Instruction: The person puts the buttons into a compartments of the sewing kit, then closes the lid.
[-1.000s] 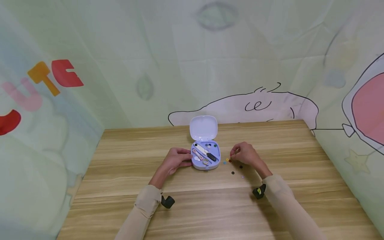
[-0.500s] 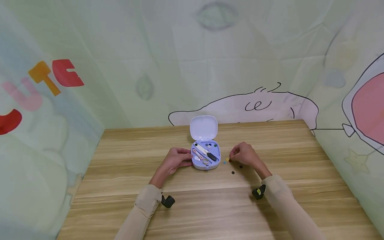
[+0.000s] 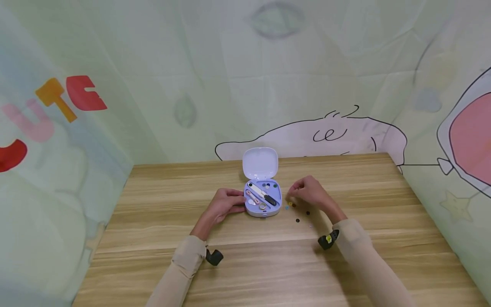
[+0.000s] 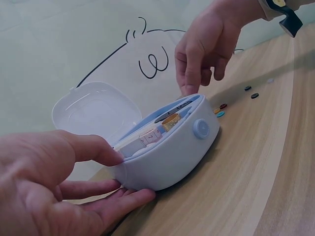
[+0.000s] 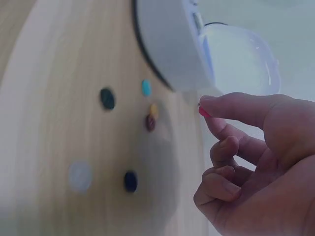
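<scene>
A pale blue sewing box [image 3: 264, 214] stands on the table with its white lid [image 3: 260, 163] raised. My left hand [image 3: 224, 204] holds the box's left side, thumb on the rim and fingers against the lower wall [image 4: 167, 169]. Inside lie a white tool with a black handle [image 3: 270, 200], a gold ring [image 4: 171, 121], a rolled measuring tape [image 4: 150, 136] and several buttons. Just right of the box, above the table, my right hand [image 3: 312, 194] pinches a small pinkish-red button [image 5: 203, 112] between thumb and index finger. Its other fingers curl loosely.
Loose buttons lie on the wooden table [image 3: 245, 264] right of the box: light blue [image 5: 145, 87], yellow [image 5: 154, 111], dark red [image 5: 150, 123], two dark ones and a pale one [image 5: 79, 176]. A printed cloth wall [image 3: 192, 85] rises behind the table.
My right hand has lifted slightly and moved left toward the box. The left hand and the box have stayed in place.
</scene>
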Available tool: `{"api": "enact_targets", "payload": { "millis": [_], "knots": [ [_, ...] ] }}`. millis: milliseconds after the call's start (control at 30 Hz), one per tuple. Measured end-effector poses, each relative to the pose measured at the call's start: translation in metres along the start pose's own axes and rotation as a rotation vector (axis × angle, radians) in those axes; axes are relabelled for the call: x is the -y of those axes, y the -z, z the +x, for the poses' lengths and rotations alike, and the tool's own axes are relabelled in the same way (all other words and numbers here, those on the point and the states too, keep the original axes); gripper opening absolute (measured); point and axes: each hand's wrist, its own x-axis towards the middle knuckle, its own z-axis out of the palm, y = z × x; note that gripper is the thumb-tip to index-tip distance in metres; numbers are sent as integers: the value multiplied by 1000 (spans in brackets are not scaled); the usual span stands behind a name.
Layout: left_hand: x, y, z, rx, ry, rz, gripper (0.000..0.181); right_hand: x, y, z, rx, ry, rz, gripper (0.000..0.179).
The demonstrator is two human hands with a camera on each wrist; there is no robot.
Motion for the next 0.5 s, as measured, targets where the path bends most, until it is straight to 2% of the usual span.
{"api": "enact_targets", "payload": {
  "millis": [500],
  "knots": [
    [0,1,0,6,1,6,31,31,-5,6,2,-25,56,16]
  ]
}}
